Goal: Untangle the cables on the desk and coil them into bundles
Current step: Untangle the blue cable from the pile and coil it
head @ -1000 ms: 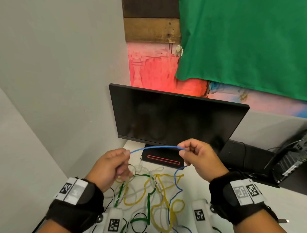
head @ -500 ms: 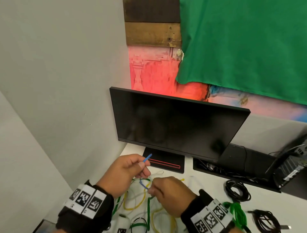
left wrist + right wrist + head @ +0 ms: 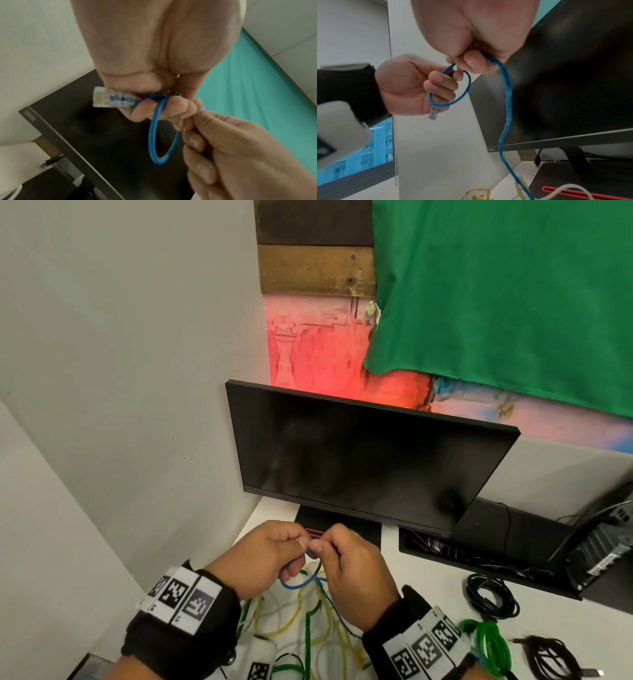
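A thin blue network cable (image 3: 297, 583) is held up between both hands in front of the monitor. My left hand (image 3: 274, 556) grips a small loop of it (image 3: 155, 129), and the clear plug (image 3: 109, 98) sticks out past the fingers. My right hand (image 3: 337, 553) pinches the same cable (image 3: 505, 83) just beside the left; from there it hangs down to the desk. Below the hands lies a tangle of yellow (image 3: 291, 625), green (image 3: 308, 642) and white cables on the white desk (image 3: 428, 580).
A dark monitor (image 3: 359, 457) stands close behind the hands, its base (image 3: 342, 532) marked with a red strip. Coiled black (image 3: 493, 597) and green (image 3: 489, 645) bundles lie at the right, another black bundle (image 3: 551, 659) further right. A wall closes the left side.
The hands were apart with the blue cable stretched between them; now they meet in front of the monitor base and a small blue loop hangs from the left hand.
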### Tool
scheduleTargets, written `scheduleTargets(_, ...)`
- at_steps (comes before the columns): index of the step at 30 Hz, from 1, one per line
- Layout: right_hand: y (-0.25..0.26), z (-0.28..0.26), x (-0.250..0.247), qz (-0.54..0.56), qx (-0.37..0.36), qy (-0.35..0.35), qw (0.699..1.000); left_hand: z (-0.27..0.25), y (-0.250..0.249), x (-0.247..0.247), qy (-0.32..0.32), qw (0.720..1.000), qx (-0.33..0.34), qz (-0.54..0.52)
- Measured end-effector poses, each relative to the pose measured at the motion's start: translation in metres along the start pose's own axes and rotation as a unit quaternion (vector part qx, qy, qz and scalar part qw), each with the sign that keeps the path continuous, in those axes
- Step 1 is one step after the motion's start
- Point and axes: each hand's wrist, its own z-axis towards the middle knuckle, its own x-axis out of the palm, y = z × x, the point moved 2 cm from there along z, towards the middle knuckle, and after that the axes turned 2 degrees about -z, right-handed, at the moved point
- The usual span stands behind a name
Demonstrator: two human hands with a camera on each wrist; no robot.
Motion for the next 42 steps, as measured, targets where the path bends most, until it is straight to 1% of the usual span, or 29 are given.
scheduleTargets(2,-0.001,-0.001,-0.001,0.014,0.007,0.007,1.0,0.002,0.0,-0.002,0.006,1.0,0.0,-0.003)
scheduleTargets(4,-0.004,0.0,-0.001,0.018,0.006,0.038,0.999,0.004,0.001,-0.003,0.018,1.0,0.003,-0.004)
scheduleTargets(7,-0.009,0.003,-0.003,-0.012,-0.003,0.092,0.996,0.005,0.002,0.0,0.029,1.0,-0.005,0.005)
scheduleTargets(10,-0.012,0.007,-0.003,-0.037,0.001,0.088,0.995,0.007,0.002,0.002,0.016,1.0,-0.021,-0.015)
scheduleTargets(11,-0.013,0.008,-0.002,-0.053,0.002,0.087,0.995,0.008,0.001,0.002,0.001,1.0,-0.024,0.004)
scheduleTargets(12,-0.013,0.008,0.0,-0.066,0.005,0.086,0.994,0.01,0.001,0.001,-0.024,0.998,-0.024,0.055)
scheduleTargets(14,-0.014,0.008,0.002,-0.086,0.024,0.079,0.993,0.01,-0.001,-0.003,-0.073,0.978,-0.018,0.193)
scheduleTargets(15,-0.016,0.009,0.001,-0.093,0.038,0.076,0.992,0.009,-0.002,-0.005,-0.079,0.97,-0.017,0.231)
scheduleTargets(16,-0.018,0.009,0.001,-0.101,0.051,0.073,0.991,0.007,-0.004,-0.007,-0.071,0.968,-0.022,0.241)
scheduleTargets(18,-0.022,0.009,-0.001,-0.121,0.059,0.072,0.988,0.006,-0.004,-0.007,-0.043,0.971,-0.04,0.232)
scheduleTargets(20,-0.023,0.009,-0.002,-0.127,0.057,0.065,0.988,0.005,-0.002,-0.005,-0.025,0.98,-0.052,0.188)
scheduleTargets(22,-0.024,0.01,-0.002,-0.116,0.064,0.056,0.99,0.004,-0.003,-0.003,-0.013,0.995,-0.047,0.085)
scheduleTargets(23,-0.025,0.01,-0.003,-0.098,0.072,0.054,0.991,0.003,-0.004,-0.002,-0.014,0.999,-0.027,0.033)
scheduleTargets(24,-0.026,0.009,-0.002,-0.072,0.079,0.054,0.993,0.003,-0.005,0.0,-0.024,1.0,0.0,-0.003)
scheduleTargets(26,-0.026,0.005,-0.001,-0.019,0.086,0.051,0.995,0.003,-0.005,0.006,-0.065,0.996,0.062,-0.023)
scheduleTargets(29,-0.026,0.001,-0.001,0.049,0.102,0.024,0.993,0.002,0.002,0.02,-0.135,0.982,0.13,0.023)
scheduleTargets(32,-0.029,-0.003,-0.006,0.085,0.109,0.013,0.99,0.001,0.01,0.024,-0.184,0.964,0.173,0.08)
scheduleTargets(34,-0.028,-0.006,-0.011,0.098,0.096,0.013,0.991,0.001,0.015,0.021,-0.203,0.959,0.171,0.099)
scheduleTargets(36,-0.027,-0.007,-0.014,0.114,0.086,0.009,0.99,0.002,0.018,0.018,-0.202,0.966,0.143,0.076)
scheduleTargets(38,-0.026,-0.007,-0.016,0.139,0.089,0.008,0.986,0.002,0.019,0.019,-0.162,0.98,0.112,0.011)
scheduleTargets(40,-0.025,-0.006,-0.018,0.163,0.096,0.018,0.982,0.002,0.02,0.022,-0.125,0.987,0.082,-0.063)
scheduleTargets(42,-0.024,-0.006,-0.016,0.173,0.093,0.032,0.98,0.0,0.02,0.023,-0.132,0.985,0.081,-0.08)
